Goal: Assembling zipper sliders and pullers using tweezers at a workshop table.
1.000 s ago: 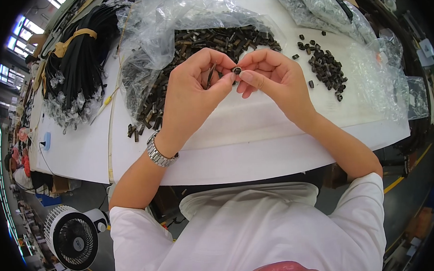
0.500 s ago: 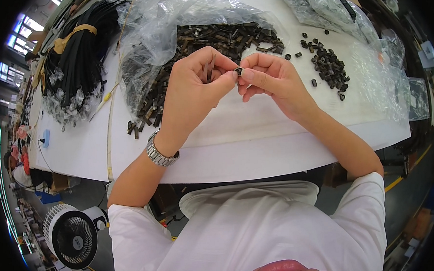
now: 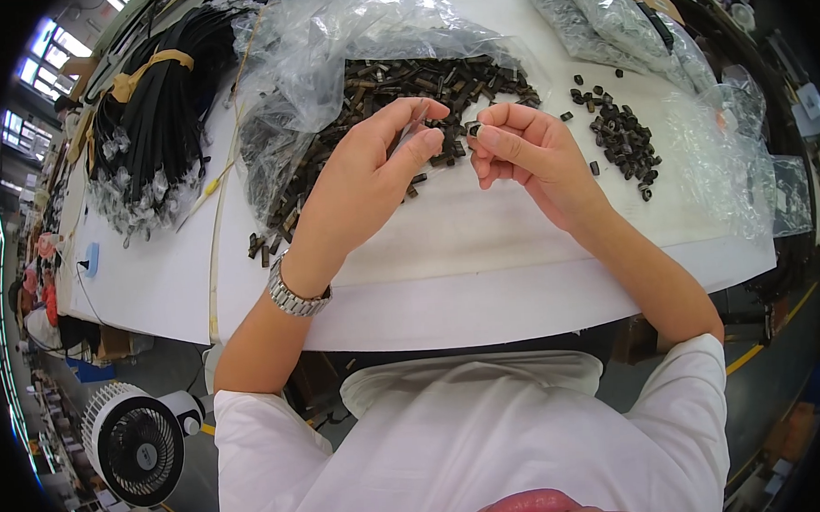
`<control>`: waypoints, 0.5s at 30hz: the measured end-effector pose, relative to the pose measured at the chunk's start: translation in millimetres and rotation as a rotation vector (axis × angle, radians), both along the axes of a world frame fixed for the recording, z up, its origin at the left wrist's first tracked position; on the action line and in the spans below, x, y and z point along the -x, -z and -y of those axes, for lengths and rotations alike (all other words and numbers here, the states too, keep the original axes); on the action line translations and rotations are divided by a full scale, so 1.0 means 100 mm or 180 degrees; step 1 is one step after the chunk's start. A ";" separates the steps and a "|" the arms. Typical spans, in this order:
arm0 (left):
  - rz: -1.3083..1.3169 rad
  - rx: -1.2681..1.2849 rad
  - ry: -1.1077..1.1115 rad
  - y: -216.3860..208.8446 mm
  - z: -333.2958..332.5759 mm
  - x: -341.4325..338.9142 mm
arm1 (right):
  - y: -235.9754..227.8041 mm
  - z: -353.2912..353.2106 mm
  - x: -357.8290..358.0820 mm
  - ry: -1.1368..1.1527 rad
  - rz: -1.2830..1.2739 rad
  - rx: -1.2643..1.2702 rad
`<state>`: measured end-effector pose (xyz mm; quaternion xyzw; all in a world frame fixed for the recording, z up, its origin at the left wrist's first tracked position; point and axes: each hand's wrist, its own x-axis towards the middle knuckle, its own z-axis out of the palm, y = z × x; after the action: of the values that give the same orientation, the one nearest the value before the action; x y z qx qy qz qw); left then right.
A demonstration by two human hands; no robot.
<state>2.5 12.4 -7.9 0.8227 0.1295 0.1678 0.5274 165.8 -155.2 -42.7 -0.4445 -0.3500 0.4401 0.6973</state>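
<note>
My left hand (image 3: 366, 177), with a metal-band watch (image 3: 291, 295) on its wrist, is closed on a thin, flat, greyish strip (image 3: 407, 132) that I cannot name for sure. My right hand (image 3: 539, 161) pinches a small dark loop-like piece (image 3: 474, 129) between thumb and fingertips. A gap separates the two hands' fingertips. Behind and beside the left hand spreads a pile of small dark brown pieces (image 3: 438, 78), partly under crumpled clear plastic (image 3: 300, 104). To the right of my right hand lies a smaller heap of short dark loop-like pieces (image 3: 625, 141).
A bundle of black straps (image 3: 143, 122) with plastic-wrapped ends lies at the far left, near a yellow-handled pointed tool (image 3: 210, 188). Filled clear plastic bags (image 3: 611, 23) rest at the back right. A fan (image 3: 140, 443) stands left of me, below the white table (image 3: 412, 302).
My hands have moved apart: the left fingertips drew back leftward, and the right hand shifted slightly right with the small dark piece. Before, both hands met at that piece.
</note>
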 end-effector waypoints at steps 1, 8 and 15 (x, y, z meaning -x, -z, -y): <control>0.0096 -0.0391 -0.0062 0.01 0.00 0.01 | -0.01 0.00 -0.01 0.0064 0.0060 -0.0008; 0.0027 -0.0942 0.0106 -0.04 0.19 0.08 | -0.04 0.03 0.00 0.0253 0.0420 0.0059; 0.0111 -0.1652 0.0078 0.01 0.20 0.06 | -0.06 0.00 0.10 0.0405 0.0792 0.0025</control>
<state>-3.8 -7.2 -9.2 0.9290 0.0631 0.2033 0.3027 155.6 -155.2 -36.2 -0.5197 -0.4032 0.3378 0.6732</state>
